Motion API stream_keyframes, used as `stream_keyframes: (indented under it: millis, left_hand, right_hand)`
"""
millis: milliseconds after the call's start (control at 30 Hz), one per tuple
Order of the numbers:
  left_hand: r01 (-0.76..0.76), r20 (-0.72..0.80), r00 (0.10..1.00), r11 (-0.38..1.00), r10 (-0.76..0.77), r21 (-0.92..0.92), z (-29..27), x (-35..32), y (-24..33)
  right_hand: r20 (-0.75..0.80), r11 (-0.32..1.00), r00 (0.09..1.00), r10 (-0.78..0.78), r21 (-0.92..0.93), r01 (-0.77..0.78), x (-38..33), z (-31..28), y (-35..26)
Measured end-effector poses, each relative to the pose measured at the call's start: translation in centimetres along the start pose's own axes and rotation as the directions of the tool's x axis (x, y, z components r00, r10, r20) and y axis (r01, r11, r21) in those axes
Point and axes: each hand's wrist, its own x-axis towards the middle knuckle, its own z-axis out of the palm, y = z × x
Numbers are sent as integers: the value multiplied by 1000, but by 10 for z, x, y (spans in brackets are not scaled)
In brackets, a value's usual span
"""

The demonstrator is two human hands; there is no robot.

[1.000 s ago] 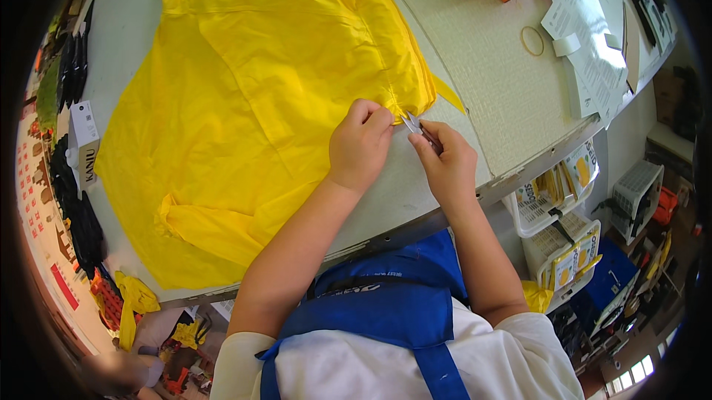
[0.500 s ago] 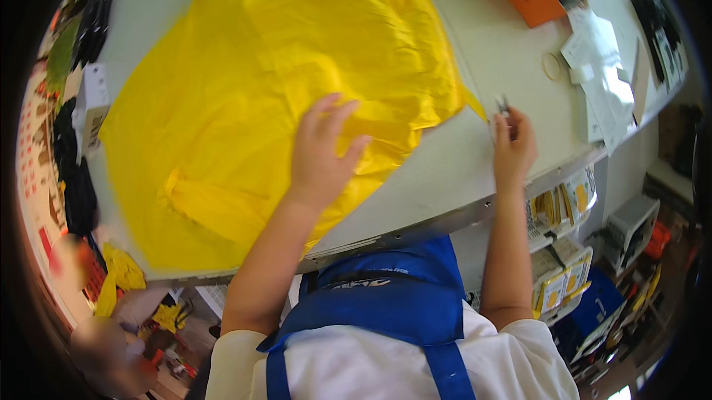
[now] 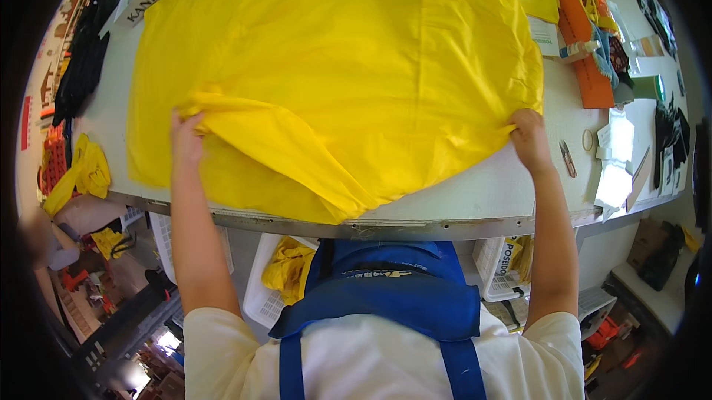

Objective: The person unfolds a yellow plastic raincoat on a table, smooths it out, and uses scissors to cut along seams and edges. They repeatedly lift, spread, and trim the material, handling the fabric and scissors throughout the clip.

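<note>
A large yellow raincoat-like garment (image 3: 356,51) is spread over the table. Its sleeve (image 3: 274,133) slants across the lower part, folded down to a point by the front edge. At the sleeve's cuff end, my left hand (image 3: 187,139) is closed on the fabric. My right hand (image 3: 528,137) pinches the garment's right edge, fingers curled around it. Just right of that hand, a pair of small thread snips (image 3: 568,159) lies on the tabletop.
The white table (image 3: 475,200) has a metal front edge. An orange box (image 3: 578,37) with cloths and a small bottle stands at the right, near a tape ring (image 3: 587,140) and clear plastic packets (image 3: 615,155). Black folded pieces (image 3: 81,74) lie left. Baskets (image 3: 259,281) sit below.
The snips have left my right hand and lie on the table. Both hands have moved apart and taken hold of the yellow garment, my left at the sleeve. My view has shifted.
</note>
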Motion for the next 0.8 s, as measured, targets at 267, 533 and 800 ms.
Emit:
stream_keyframes:
  millis: [267,533,800]
  left_hand:
    - [45,-74,996,994,-52,-103,-83,-92,53]
    - [-74,60,995,997,75,-12,-93,-73,37]
    - [-206,-151,954,934,258,291,-46,-121,24]
  right_hand:
    - [-241,894,964,109,-400,-201,33,14,-73]
    - [240,963,942,-234,-79,259,-37,103,-258]
    - [351,940,923,-157,340,30,-17,54,-327]
